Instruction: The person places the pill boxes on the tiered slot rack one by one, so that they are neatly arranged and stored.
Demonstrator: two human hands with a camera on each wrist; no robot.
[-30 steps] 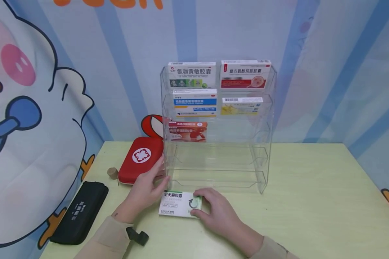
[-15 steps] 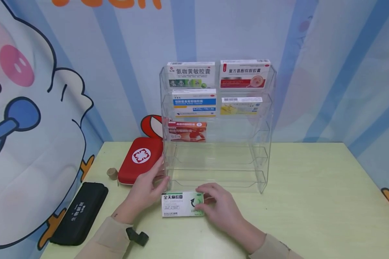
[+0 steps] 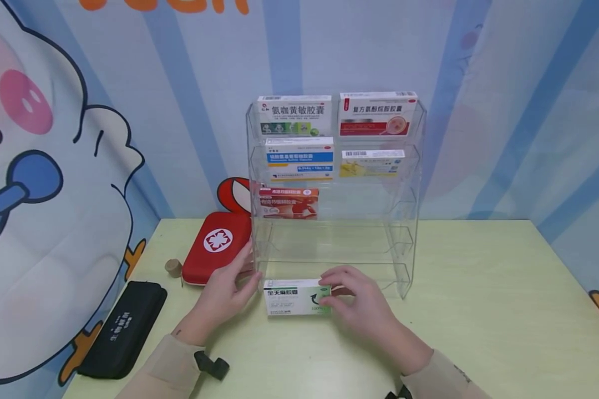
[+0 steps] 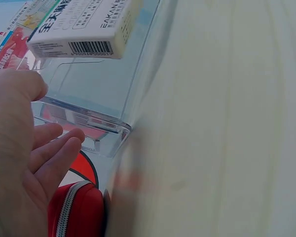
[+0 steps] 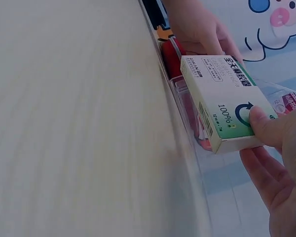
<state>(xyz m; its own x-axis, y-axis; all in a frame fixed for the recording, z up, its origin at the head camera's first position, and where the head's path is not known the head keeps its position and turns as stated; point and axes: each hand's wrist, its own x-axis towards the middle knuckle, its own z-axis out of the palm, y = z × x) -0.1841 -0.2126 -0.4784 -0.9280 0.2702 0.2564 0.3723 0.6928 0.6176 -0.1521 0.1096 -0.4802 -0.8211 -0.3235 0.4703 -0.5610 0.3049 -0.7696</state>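
Note:
A white and green medicine box (image 3: 292, 299) is pinched at its right end by my right hand (image 3: 366, 299), in front of the clear display rack (image 3: 329, 241). In the right wrist view, the thumb lies on the green face of the medicine box (image 5: 222, 94) and the fingers are underneath. The left hand (image 3: 224, 288) stays at the rack's lower left side, thumb by the front edge, other fingers extended along the outside. The left wrist view shows that left hand (image 4: 44, 143) with its fingers straight beside the clear plastic. Several medicine boxes (image 3: 299, 158) stand on the upper tiers.
A red first-aid case (image 3: 214, 249) lies left of the rack, behind the left hand. Nearby are a small brown cylinder (image 3: 173, 267) and a black zip case (image 3: 122, 330). A printed cartoon backdrop (image 3: 479, 111) stands behind the pale table (image 3: 489, 299).
My right hand has carried the white and green medicine box up from the table, to the right and towards the rack, tilting its face. The left hand has stayed in place.

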